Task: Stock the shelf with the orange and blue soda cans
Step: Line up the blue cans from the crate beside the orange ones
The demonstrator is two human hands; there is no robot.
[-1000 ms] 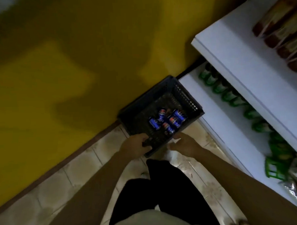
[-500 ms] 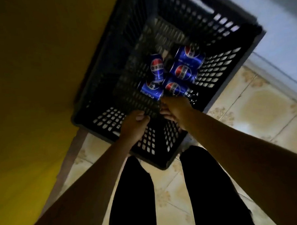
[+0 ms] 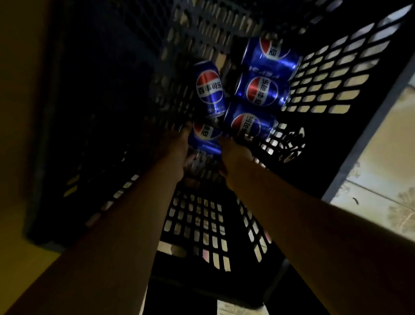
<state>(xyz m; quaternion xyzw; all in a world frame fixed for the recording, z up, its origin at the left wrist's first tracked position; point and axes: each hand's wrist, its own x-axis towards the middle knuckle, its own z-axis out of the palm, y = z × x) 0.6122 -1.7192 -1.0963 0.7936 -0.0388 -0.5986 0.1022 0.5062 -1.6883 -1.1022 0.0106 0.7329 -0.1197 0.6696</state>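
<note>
Several blue soda cans lie on their sides in the bottom of a black slotted crate [image 3: 336, 85]. My left hand [image 3: 175, 147] reaches down into the crate and curls round the nearest blue can [image 3: 205, 136], fingers on its left side and thumb under it. My right hand [image 3: 235, 153] is close beside it, its fingers curled over the near end of the neighbouring blue can [image 3: 248, 124]. Three more blue cans lie beyond: one on the left [image 3: 208, 88], one in the middle [image 3: 262, 90], one farthest [image 3: 272, 54]. No orange can and no shelf is in view.
The crate stands on a patterned tile floor [image 3: 392, 173], against a yellow wall [image 3: 16, 94] on the left. The scene is dim. My dark trouser legs [image 3: 184, 301] show below the crate's near corner.
The view has closed in on the crate. My left hand left the crate's near rim and went inside to the nearest can. My right hand has stayed at the cans.
</note>
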